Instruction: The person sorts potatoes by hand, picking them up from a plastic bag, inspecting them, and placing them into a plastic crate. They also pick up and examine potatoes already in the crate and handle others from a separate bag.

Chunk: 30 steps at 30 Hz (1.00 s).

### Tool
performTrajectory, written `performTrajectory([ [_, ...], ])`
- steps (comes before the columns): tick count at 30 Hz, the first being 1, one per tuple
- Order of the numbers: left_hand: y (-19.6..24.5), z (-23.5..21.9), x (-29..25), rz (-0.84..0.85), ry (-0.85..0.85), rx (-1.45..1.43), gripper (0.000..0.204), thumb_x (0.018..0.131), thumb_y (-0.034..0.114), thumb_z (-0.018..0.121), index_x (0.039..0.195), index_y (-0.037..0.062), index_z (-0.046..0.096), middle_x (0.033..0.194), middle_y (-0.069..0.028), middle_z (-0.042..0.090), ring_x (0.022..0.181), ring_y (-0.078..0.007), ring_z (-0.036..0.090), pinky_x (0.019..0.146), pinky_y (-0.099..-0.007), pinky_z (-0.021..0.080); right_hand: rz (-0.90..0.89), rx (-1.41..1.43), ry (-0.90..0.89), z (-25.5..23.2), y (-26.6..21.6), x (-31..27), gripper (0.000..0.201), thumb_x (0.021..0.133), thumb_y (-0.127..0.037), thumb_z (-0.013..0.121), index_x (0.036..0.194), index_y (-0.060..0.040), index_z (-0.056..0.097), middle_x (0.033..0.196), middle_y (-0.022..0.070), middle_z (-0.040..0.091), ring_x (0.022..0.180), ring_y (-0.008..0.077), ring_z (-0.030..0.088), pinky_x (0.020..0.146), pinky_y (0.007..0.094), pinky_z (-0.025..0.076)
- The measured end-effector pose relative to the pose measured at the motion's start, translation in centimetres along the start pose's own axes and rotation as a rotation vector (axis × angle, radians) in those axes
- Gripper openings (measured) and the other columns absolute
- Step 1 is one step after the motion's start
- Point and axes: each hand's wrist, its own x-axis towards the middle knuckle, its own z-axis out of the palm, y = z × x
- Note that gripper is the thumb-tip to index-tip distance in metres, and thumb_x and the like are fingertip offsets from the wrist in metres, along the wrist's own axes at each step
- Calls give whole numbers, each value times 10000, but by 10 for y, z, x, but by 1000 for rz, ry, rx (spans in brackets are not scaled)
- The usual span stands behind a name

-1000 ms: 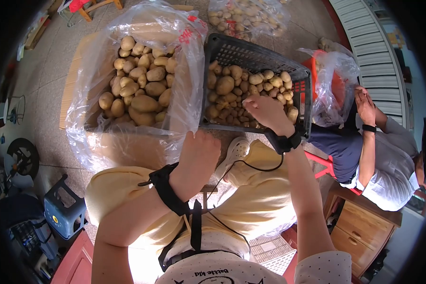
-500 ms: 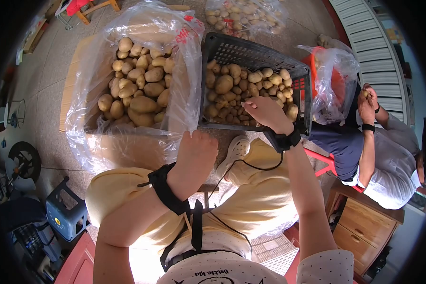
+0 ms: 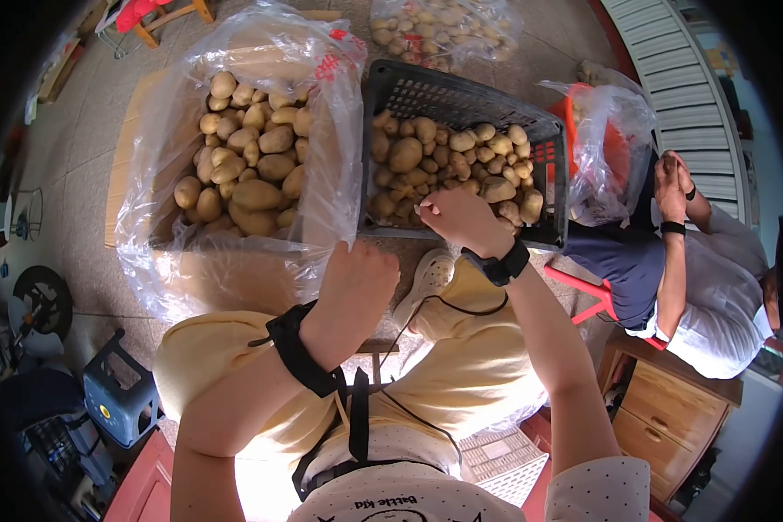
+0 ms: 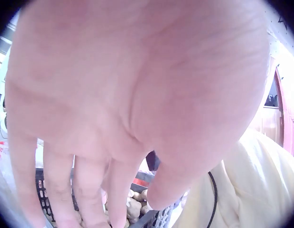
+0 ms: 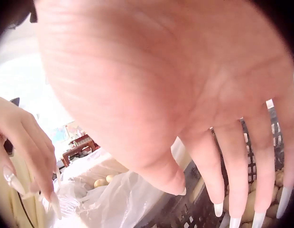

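In the head view my right hand (image 3: 470,219) is over the front of a black plastic crate (image 3: 461,91), above its small potatoes (image 3: 406,155). The right wrist view shows its fingers (image 5: 238,171) spread and loosely straight, with nothing in the palm; potatoes lie beyond the fingertips. My left hand (image 3: 355,283) hovers near the front right corner of a cardboard box (image 3: 226,274) lined with a clear plastic bag (image 3: 148,204). In the left wrist view its fingers (image 4: 59,185) hang relaxed and hold nothing. Larger potatoes (image 3: 257,196) fill part of the box.
A clear bag of potatoes (image 3: 444,30) lies behind the crate. At the right stands a red container (image 3: 596,139) with plastic over it, beside a seated person (image 3: 713,287). A blue stool (image 3: 120,391) is at the left, a wooden cabinet (image 3: 670,426) at the lower right.
My right hand has shifted left and slightly toward me in the crate, uncovering potatoes at its right. My left hand has barely moved. The seated person's hands have come together higher up.
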Motion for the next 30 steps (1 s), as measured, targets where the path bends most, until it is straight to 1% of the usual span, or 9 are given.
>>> performTrajectory([
  [5,0,1,1,27,25,-18,154,861,217,581,846,65,596,750,-63,616,774,-222,611,679,-360,461,-44,-12,-72,10,-13,-3,337,860,-323,536,763,-36,682,732,154,651,763,330,646,673,436,513],
  [7,0,2,1,29,30,-27,144,860,207,581,845,64,594,748,-66,619,767,-225,617,673,-361,468,-42,-82,-127,10,-18,-4,289,867,-322,544,879,-73,692,784,118,669,798,304,637,701,404,504],
  [13,0,3,3,31,64,-54,133,848,199,590,820,69,589,693,-64,622,680,-226,644,601,-355,490,-86,-86,-76,13,-17,-5,279,869,-311,542,872,-73,688,768,119,665,783,304,637,692,410,502],
  [16,0,3,4,25,52,-52,131,845,198,594,796,77,587,655,-60,621,648,-227,647,578,-349,492,-45,-80,-121,7,-15,-3,269,868,-309,543,883,-83,689,774,107,674,772,298,642,691,400,507],
  [20,1,3,4,12,59,-64,138,849,200,593,784,79,584,624,-68,615,629,-233,645,566,-351,499,-12,-64,-110,6,-5,0,260,868,-306,544,891,-92,690,789,97,684,770,290,648,694,389,512],
  [22,1,3,4,0,52,-76,142,851,200,592,781,77,582,621,-73,613,625,-236,643,561,-353,501,18,43,-103,6,1,0,306,866,-333,538,884,-74,701,786,146,671,796,327,651,725,424,514],
  [26,0,3,4,21,82,-87,154,852,202,594,774,71,577,605,-77,604,603,-244,638,548,-359,501,18,74,-124,4,13,3,308,869,-342,537,940,-92,702,804,138,676,813,323,650,745,422,510],
  [29,0,2,4,20,82,-88,155,851,202,595,776,68,575,594,-78,599,601,-246,637,546,-360,500,19,85,-138,0,18,5,318,870,-352,537,941,-90,703,818,132,680,813,315,651,738,413,514],
  [30,0,2,4,19,80,-90,154,850,202,596,779,67,575,590,-78,597,603,-247,637,546,-361,500,28,69,-158,-1,19,6,308,882,-331,529,972,-83,687,851,116,686,822,294,653,726,385,511],
])
